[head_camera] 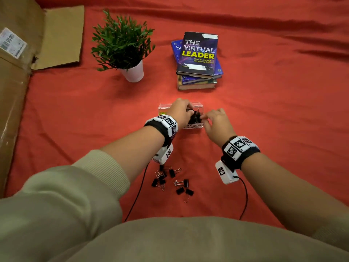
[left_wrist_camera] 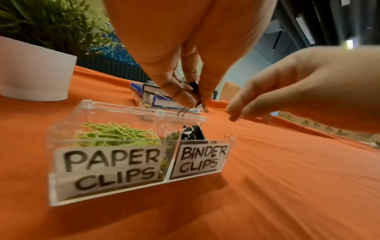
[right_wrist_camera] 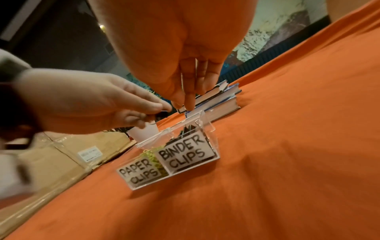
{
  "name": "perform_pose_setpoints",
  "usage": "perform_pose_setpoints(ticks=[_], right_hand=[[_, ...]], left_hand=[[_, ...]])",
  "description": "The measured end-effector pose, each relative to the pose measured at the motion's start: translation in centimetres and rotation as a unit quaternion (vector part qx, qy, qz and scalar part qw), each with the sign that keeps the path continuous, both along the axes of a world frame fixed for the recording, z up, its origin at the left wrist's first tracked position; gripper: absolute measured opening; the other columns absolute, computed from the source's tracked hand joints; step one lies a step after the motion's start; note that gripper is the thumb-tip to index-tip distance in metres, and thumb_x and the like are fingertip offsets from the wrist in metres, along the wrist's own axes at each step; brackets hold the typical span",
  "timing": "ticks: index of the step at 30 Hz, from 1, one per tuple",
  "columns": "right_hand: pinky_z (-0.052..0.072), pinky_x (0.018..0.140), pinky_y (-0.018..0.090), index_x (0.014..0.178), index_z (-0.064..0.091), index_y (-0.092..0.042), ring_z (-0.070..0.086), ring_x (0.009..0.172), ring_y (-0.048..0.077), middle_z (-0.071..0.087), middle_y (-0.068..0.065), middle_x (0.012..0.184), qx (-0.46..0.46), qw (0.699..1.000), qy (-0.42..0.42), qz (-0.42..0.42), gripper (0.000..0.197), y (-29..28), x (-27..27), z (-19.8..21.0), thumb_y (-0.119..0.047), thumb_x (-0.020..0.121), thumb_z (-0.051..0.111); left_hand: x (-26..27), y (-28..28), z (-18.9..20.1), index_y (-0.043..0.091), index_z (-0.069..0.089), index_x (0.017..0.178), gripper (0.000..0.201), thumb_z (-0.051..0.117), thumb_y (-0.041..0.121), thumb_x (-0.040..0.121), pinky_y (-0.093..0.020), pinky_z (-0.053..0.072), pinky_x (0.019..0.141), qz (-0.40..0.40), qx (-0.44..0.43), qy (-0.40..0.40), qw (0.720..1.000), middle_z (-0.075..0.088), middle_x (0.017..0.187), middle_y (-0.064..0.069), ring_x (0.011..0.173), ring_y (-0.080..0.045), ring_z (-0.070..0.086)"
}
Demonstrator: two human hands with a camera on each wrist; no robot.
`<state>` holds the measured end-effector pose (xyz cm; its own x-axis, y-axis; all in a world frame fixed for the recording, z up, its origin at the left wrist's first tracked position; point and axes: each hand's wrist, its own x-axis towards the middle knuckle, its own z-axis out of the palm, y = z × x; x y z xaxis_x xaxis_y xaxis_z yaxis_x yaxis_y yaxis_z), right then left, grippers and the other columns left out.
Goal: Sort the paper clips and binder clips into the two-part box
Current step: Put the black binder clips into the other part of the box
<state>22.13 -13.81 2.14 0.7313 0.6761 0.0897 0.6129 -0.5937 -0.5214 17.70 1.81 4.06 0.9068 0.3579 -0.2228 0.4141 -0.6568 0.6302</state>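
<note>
A clear two-part box (head_camera: 198, 106) (left_wrist_camera: 115, 164) (right_wrist_camera: 185, 155) stands on the red cloth, labelled PAPER CLIPS on its left part and BINDER CLIPS on its right. Green paper clips (left_wrist_camera: 115, 133) fill the left part, and black binder clips (left_wrist_camera: 193, 133) lie in the right. My left hand (head_camera: 186, 110) (left_wrist_camera: 195, 99) hovers over the right part and pinches a black binder clip (left_wrist_camera: 194, 91). My right hand (head_camera: 204, 118) (right_wrist_camera: 185, 104) is at the box's right edge, fingers pointing down, with nothing seen between them. Several loose binder clips (head_camera: 171, 180) lie near me.
A potted plant (head_camera: 122, 46) stands at the back left and a stack of books (head_camera: 198, 59) behind the box. A cardboard box (head_camera: 18, 72) lines the left side. Two wrist-camera cables (head_camera: 139, 190) trail across the cloth toward me.
</note>
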Motion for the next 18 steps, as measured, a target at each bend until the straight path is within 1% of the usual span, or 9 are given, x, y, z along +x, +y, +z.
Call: perform_pose_setpoints(ticks=[2, 4, 6, 8, 11, 12, 14, 16, 18], right_hand=[[0.03, 0.083, 0.028, 0.085, 0.07, -0.009, 0.056, 0.084, 0.032, 0.07, 0.01, 0.085, -0.002, 1.0, 0.006, 0.026, 0.015, -0.9, -1.7, 0.2, -0.005, 0.079, 0.057], [0.031, 0.086, 0.028, 0.087, 0.069, -0.01, 0.057, 0.087, 0.028, 0.068, 0.007, 0.089, -0.044, 0.992, 0.049, 0.104, 0.014, -1.6, -4.2, 0.3, -0.009, 0.081, 0.057], [0.035, 0.091, 0.032, 0.09, 0.066, -0.009, 0.054, 0.092, 0.026, 0.064, 0.008, 0.092, -0.116, 0.967, 0.096, 0.203, 0.013, -2.1, -6.9, 0.1, -0.015, 0.083, 0.057], [0.041, 0.089, 0.038, 0.092, 0.063, -0.006, 0.049, 0.096, 0.027, 0.06, 0.011, 0.097, -0.182, 0.94, 0.109, 0.269, 0.017, -2.3, -9.2, -0.5, -0.019, 0.083, 0.057], [0.046, 0.086, 0.042, 0.101, 0.059, -0.006, 0.046, 0.103, 0.027, 0.055, 0.011, 0.107, -0.241, 0.911, 0.121, 0.313, 0.03, -2.2, -11.1, -1.6, -0.027, 0.081, 0.061], [0.046, 0.086, 0.041, 0.106, 0.058, -0.006, 0.046, 0.105, 0.026, 0.053, 0.011, 0.111, -0.253, 0.901, 0.133, 0.325, 0.035, -2.2, -11.5, -1.8, -0.029, 0.08, 0.064], [0.044, 0.087, 0.038, 0.113, 0.055, -0.006, 0.047, 0.108, 0.025, 0.051, 0.011, 0.116, -0.271, 0.886, 0.159, 0.341, 0.04, -2.2, -11.9, -2.0, -0.024, 0.08, 0.066], [0.04, 0.088, 0.034, 0.111, 0.056, -0.005, 0.049, 0.109, 0.026, 0.053, 0.011, 0.115, -0.257, 0.889, 0.165, 0.34, 0.033, -2.4, -12.1, -2.3, -0.016, 0.08, 0.062], [0.04, 0.087, 0.033, 0.105, 0.059, -0.007, 0.052, 0.106, 0.027, 0.055, 0.011, 0.11, -0.227, 0.906, 0.171, 0.314, 0.027, -2.8, -12.0, -2.8, -0.011, 0.079, 0.059]], left_hand=[[0.8, -0.5, -0.5, 0.01, 0.065, 0.105, 0.017, 0.059, 0.015, 0.09, -0.031, 0.044, 0.092, -0.003, 0.005, 0.002, 1.0, 0.054, 0.113, -0.012, 0.102, -0.026, 0.057], [1.0, -0.9, -1.2, 0.011, 0.062, 0.107, 0.019, 0.062, 0.015, 0.089, -0.034, 0.046, 0.094, -0.016, 0.017, 0.014, 1.0, 0.053, 0.115, -0.011, 0.103, -0.026, 0.057], [0.8, -0.9, -1.6, 0.011, 0.061, 0.108, 0.022, 0.064, 0.013, 0.087, -0.036, 0.045, 0.095, -0.046, 0.037, 0.025, 0.998, 0.054, 0.115, -0.01, 0.105, -0.027, 0.055], [0.1, -0.9, -1.6, 0.011, 0.06, 0.111, 0.025, 0.063, 0.01, 0.086, -0.035, 0.042, 0.099, -0.086, 0.07, 0.025, 0.994, 0.056, 0.117, -0.009, 0.112, -0.027, 0.051], [-1.8, -0.8, -1.5, 0.011, 0.058, 0.115, 0.029, 0.061, 0.011, 0.086, -0.034, 0.034, 0.105, -0.089, 0.09, -0.001, 0.992, 0.055, 0.121, -0.009, 0.122, -0.027, 0.043], [-2.8, -0.7, -1.3, 0.011, 0.058, 0.115, 0.029, 0.061, 0.013, 0.086, -0.034, 0.034, 0.104, -0.079, 0.085, -0.008, 0.993, 0.054, 0.12, -0.009, 0.121, -0.026, 0.044], [-5.1, -0.6, -1.1, 0.013, 0.06, 0.111, 0.026, 0.062, 0.015, 0.086, -0.029, 0.039, 0.095, -0.085, 0.071, 0.006, 0.994, 0.054, 0.114, -0.007, 0.11, -0.023, 0.05], [-7.9, -0.2, -1.1, 0.013, 0.061, 0.108, 0.022, 0.062, 0.015, 0.085, -0.024, 0.04, 0.086, -0.127, 0.05, 0.063, 0.989, 0.056, 0.11, -0.006, 0.102, -0.02, 0.055], [-10.6, 0.1, -1.6, 0.014, 0.062, 0.106, 0.021, 0.062, 0.014, 0.084, -0.024, 0.04, 0.085, -0.159, 0.047, 0.124, 0.978, 0.057, 0.109, -0.006, 0.101, -0.021, 0.057]])
